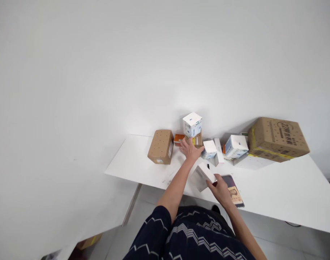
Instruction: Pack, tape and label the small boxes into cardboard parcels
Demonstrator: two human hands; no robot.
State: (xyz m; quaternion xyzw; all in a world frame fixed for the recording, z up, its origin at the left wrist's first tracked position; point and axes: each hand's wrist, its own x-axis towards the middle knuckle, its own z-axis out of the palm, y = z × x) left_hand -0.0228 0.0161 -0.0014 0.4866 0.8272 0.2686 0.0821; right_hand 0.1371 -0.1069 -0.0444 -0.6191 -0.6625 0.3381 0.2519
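White card forms the small box [202,176] that is gripped at its near end by the right hand [221,189], close to the near edge of the bench [289,191]. The long axis of this box is seen to run from the right hand up and to the left, so that its far end points toward the left forearm. The fingers of the right hand are curled and pressed against the box end; the thumb side cannot be made out. The left hand [190,148] is extended farther across the bench and is laid against the small brown box [197,140], on which a white and blue box [192,124] is stacked. The fingers of the left hand are loosely spread and are not closed round anything. The brown box lies directly ahead of these fingers, touching them; the left hand is clearly the nearer of the two. An orange box [179,138] and a perforated brown carton [161,146] are found just to the left. A dark booklet [234,192] lies beside the right hand.
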